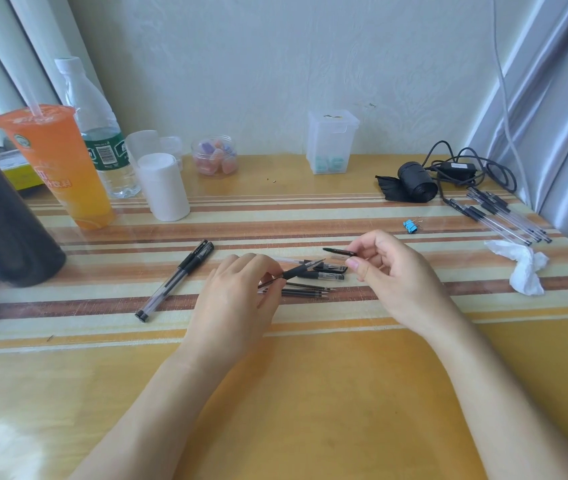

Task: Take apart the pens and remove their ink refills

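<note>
My left hand (237, 292) grips an uncapped pen (301, 270) by its barrel, black grip and tip pointing right. My right hand (384, 268) pinches a black pen cap (339, 251) just above and to the right of that tip, apart from it. Under the held pen lie loose ink refills (310, 291) and several caps (327, 273) on the table. Two whole capped pens (175, 282) lie side by side at the left. A bundle of clear pen barrels (504, 216) lies at the far right.
On the striped table (275, 375) stand an orange drink cup (57, 168), a water bottle (99, 133), a white roll (163, 187), a candy jar (215, 160) and a clear box (331, 143). A black roll with cables (417, 181), a blue binder clip (410, 226) and crumpled tissue (523, 265) sit right.
</note>
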